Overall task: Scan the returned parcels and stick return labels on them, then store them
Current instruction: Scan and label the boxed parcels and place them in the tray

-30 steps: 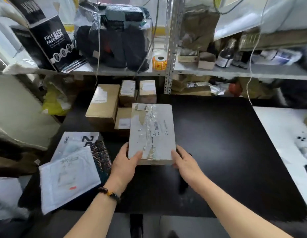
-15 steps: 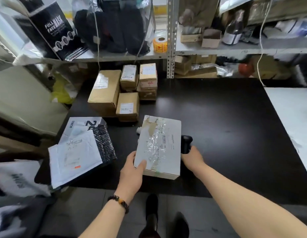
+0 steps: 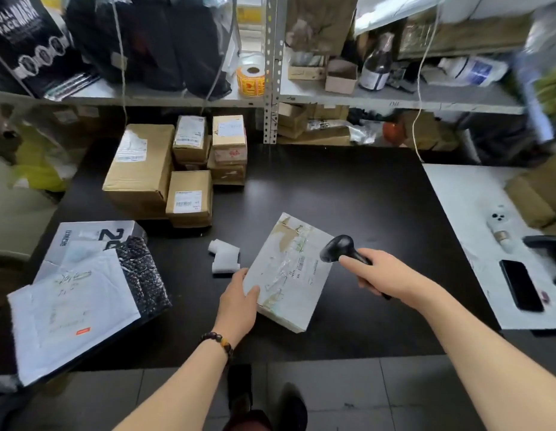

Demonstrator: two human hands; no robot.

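A flat grey-white parcel (image 3: 289, 272) with torn tape and a barcode label lies tilted on the black table (image 3: 348, 197). My left hand (image 3: 241, 301) grips its near left corner. My right hand (image 3: 382, 275) holds a black handheld scanner (image 3: 340, 248), its head just above the parcel's right edge and pointing at the label. A small roll of white labels (image 3: 224, 255) lies on the table just left of the parcel. A roll of orange stickers (image 3: 251, 79) stands on the shelf behind.
Several brown cartons (image 3: 139, 169) are stacked at the table's back left. White and black mailer bags (image 3: 74, 309) lie at the left edge. A white side table (image 3: 476, 213) on the right carries a dark phone (image 3: 521, 286). Metal shelving (image 3: 272, 98) runs along the back.
My right hand left the parcel, took the scanner from the table and raised it over the label. The parcel moved nearer and turned, uncovering the white label roll.
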